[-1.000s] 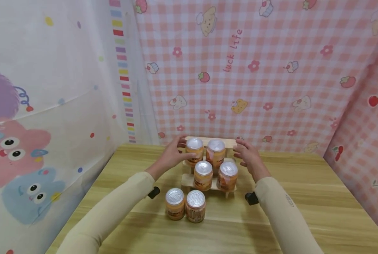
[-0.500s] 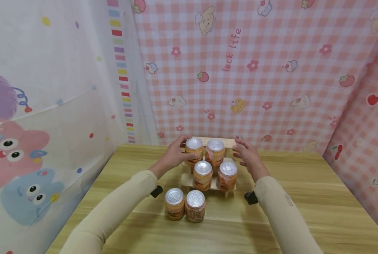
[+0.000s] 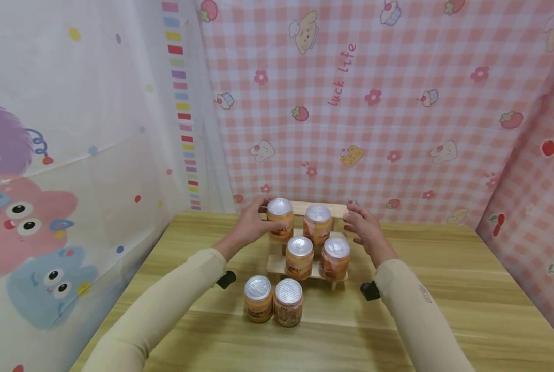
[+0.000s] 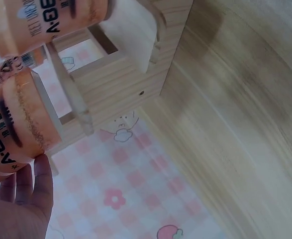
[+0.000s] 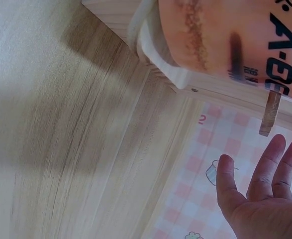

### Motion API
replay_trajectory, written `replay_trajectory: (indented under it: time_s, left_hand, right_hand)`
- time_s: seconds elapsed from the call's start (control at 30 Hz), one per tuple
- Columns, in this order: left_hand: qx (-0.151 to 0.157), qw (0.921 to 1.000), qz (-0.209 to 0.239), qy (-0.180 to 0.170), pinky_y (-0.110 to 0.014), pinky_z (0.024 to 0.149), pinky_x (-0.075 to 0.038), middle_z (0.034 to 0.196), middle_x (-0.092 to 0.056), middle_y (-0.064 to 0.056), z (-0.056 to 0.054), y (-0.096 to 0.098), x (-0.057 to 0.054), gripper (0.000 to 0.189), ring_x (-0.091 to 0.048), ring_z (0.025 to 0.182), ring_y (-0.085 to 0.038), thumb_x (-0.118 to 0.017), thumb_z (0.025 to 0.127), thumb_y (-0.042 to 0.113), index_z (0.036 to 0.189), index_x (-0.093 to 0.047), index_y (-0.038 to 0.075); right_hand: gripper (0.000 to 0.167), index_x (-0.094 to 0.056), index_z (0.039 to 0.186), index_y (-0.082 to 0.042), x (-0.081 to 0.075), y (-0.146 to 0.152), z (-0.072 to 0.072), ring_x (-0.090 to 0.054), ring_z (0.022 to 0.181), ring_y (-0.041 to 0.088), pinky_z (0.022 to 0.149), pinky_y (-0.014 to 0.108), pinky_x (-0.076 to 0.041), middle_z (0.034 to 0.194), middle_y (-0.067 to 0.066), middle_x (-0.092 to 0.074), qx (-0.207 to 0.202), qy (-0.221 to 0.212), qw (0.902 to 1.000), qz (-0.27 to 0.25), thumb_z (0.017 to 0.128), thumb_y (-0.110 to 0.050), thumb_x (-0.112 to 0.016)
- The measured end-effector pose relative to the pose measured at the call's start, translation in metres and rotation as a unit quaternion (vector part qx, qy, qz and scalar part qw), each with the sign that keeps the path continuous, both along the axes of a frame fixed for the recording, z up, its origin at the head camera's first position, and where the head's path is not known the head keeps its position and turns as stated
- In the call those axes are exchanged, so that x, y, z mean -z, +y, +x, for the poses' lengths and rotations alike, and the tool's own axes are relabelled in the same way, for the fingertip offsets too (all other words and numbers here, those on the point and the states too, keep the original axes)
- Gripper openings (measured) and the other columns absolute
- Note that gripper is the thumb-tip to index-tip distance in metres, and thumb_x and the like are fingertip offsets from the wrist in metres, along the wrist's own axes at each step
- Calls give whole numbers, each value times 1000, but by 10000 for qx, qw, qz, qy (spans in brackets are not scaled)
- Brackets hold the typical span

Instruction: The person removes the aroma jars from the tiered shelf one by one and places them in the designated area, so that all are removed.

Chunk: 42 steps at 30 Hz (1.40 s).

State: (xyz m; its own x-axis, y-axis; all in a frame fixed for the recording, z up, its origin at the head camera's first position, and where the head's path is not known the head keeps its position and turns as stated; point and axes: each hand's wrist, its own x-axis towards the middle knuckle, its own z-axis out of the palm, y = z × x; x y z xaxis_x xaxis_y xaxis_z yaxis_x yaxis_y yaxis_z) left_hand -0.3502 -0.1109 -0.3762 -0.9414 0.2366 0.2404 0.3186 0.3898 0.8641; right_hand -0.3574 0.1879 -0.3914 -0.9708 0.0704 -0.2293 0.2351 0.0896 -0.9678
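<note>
My left hand [image 3: 251,227] grips an orange can with a silver lid [image 3: 280,219], thumb across its front and fingers behind. In the left wrist view, fingertips lie at the lower side of this can [image 4: 24,124], whose base shows beside the middle step. Another can [image 3: 317,225] stands to its right on the tiered wooden stand [image 3: 275,265]. Two more cans, a left one [image 3: 299,258] and a right one [image 3: 335,259], stand on the lowest step. My right hand [image 3: 369,232] is beside the stand's right end, fingers spread and holding nothing.
Two similar cans, a left one [image 3: 258,299] and a right one [image 3: 288,303], stand side by side on the wood-grain table [image 3: 342,346] in front of the stand. A pink checked cloth [image 3: 398,124] hangs behind; a white printed cloth [image 3: 109,155] hangs at the left.
The gripped can has moved slightly left and up with my left hand, widening the gap to the can beside it. My right hand stays in place, as do the other cans.
</note>
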Motion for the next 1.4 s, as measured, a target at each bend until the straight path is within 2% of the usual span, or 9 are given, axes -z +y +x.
replay_trajectory:
  time_s: [0.27, 0.37, 0.7, 0.87, 1.1, 1.23, 1.4]
  left_hand:
    - [-26, 9999, 82, 109, -41, 85, -54, 125, -57, -7, 6, -17, -10, 75, -56, 114, -26, -88, 77, 25, 140, -50, 12]
    - [12, 9998, 204, 79, -40, 85, -55, 125, -56, -8, 10, -24, -13, 76, -56, 113, -27, -88, 77, 24, 141, -49, 13]
    - [32, 9986, 496, 178, -42, 86, -53, 121, -55, -12, 28, -48, -13, 66, -54, 110, -29, -87, 77, 16, 133, -52, 8]
    - [78, 9986, 510, 144, -40, 87, -53, 122, -54, -15, 38, -63, -9, 71, -54, 109, -30, -86, 76, 11, 136, -49, 4]
    - [-23, 9995, 303, -78, -41, 87, -52, 125, -53, -15, 55, -88, -1, 75, -54, 110, -30, -85, 79, 17, 142, -45, 6]
    - [-71, 9994, 273, -206, -39, 86, -53, 124, -54, -16, 66, -101, 9, 73, -54, 109, -30, -85, 79, 16, 139, -46, 5]
    - [-195, 9994, 170, -240, -38, 86, -53, 123, -56, -16, 81, -116, 26, 71, -56, 108, -30, -86, 77, 14, 136, -48, 4]
  right_hand:
    - [52, -41, 152, -20, 0, 0, -1, -48, 132, 35, 109, 58, -29, 148, 16, -47, 75, -19, 10000, -18, 102, -26, -53]
    - [53, -37, 154, -20, -2, 0, -1, -45, 134, 35, 110, 59, -27, 150, 17, -44, -26, -69, 10000, -19, 103, -25, -52]
    - [55, -35, 155, -21, -5, -2, 1, -43, 136, 35, 110, 59, -28, 152, 16, -42, -136, -132, 9997, 140, 103, -29, -52]
    - [57, -34, 156, -20, -3, -1, 0, -43, 136, 36, 110, 60, -28, 153, 17, -41, -134, -127, 9998, 121, 103, -29, -52]
    - [57, -34, 155, -21, -3, -1, 0, -42, 137, 35, 110, 60, -27, 153, 17, -41, -136, -123, 9998, 87, 103, -28, -54]
    - [58, -33, 156, -19, -2, 0, 1, -41, 138, 37, 110, 61, -26, 154, 18, -39, -175, -98, 9998, 60, 103, -28, -53]
    - [57, -33, 156, -20, -3, -1, 0, -41, 138, 36, 111, 60, -26, 154, 18, -39, -146, -123, 9998, 106, 103, -26, -52]
